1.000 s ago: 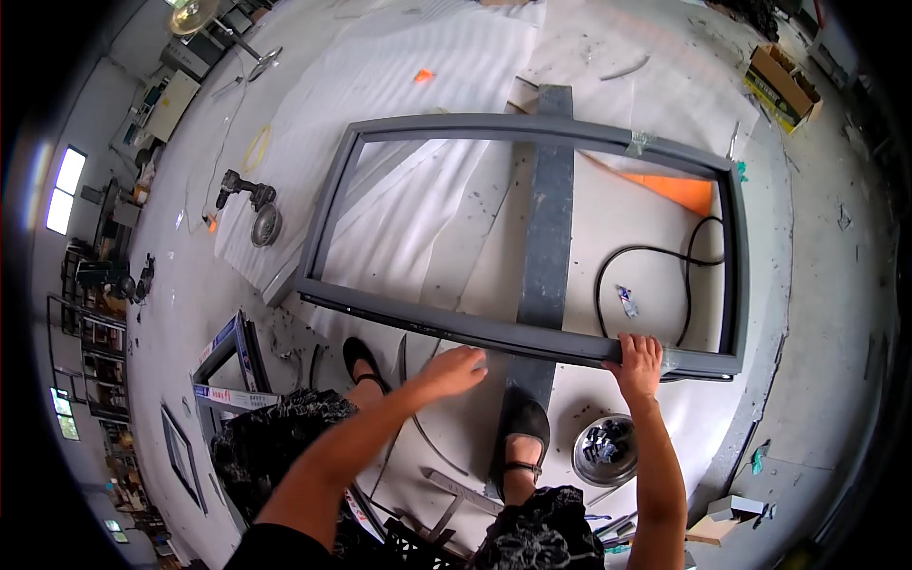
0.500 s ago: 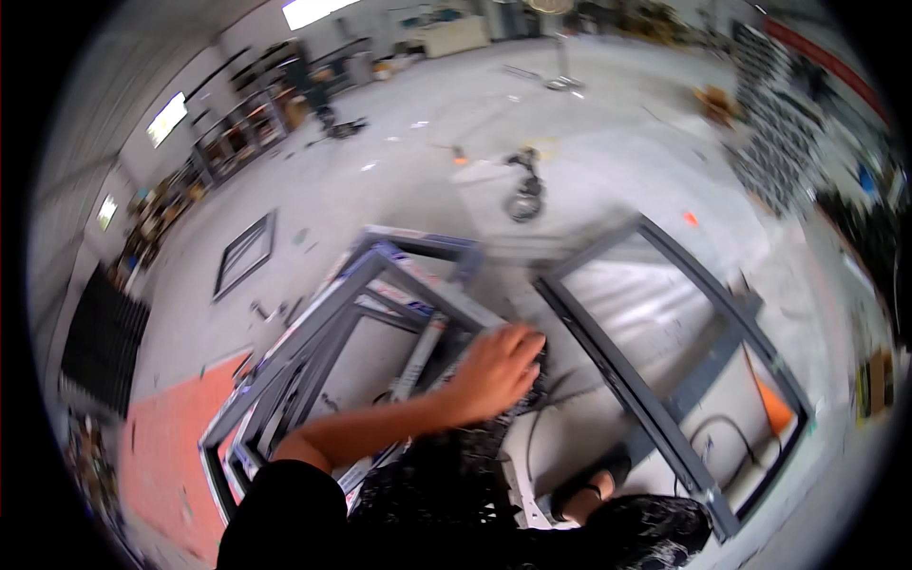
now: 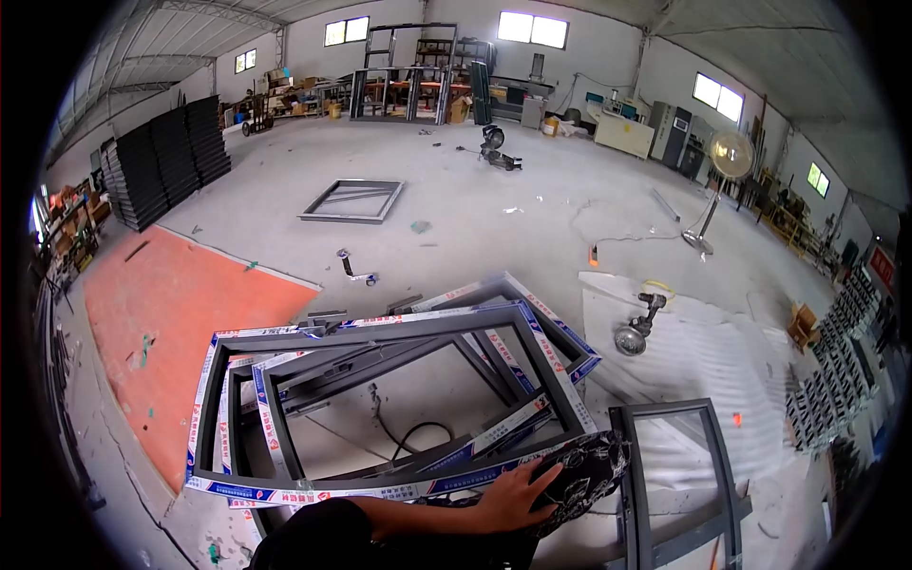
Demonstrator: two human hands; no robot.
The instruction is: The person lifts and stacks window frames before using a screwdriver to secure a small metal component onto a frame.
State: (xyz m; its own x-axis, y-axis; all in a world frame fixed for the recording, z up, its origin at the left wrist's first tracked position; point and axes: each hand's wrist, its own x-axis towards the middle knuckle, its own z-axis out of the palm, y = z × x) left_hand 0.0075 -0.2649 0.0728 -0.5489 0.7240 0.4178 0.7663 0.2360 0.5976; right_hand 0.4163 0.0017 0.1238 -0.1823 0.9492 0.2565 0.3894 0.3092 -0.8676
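Note:
My left hand (image 3: 516, 500) rests on my knee, over the black patterned trouser leg (image 3: 594, 465). Its fingers are spread and hold nothing. Just beyond it lie several overlapping rectangular metal frames (image 3: 380, 328), dark grey with white, blue and red film along their bars. A black cable (image 3: 418, 429) curls on the floor inside their opening. To the right of my knee, another dark grey frame (image 3: 635, 475) without film is partly cut off by the lower edge. My right hand is out of the picture.
A power tool with a round disc (image 3: 630, 339) sits by a white sheet (image 3: 684, 351). Farther off are a small frame (image 3: 351, 218) on the floor, a standing fan (image 3: 731, 155) and stacked dark panels (image 3: 171, 161). An orange sheet (image 3: 190, 332) covers floor at left.
The view has swung up and to the left, showing more of the hall. My left hand stays on my knee, with its fingers now more spread.

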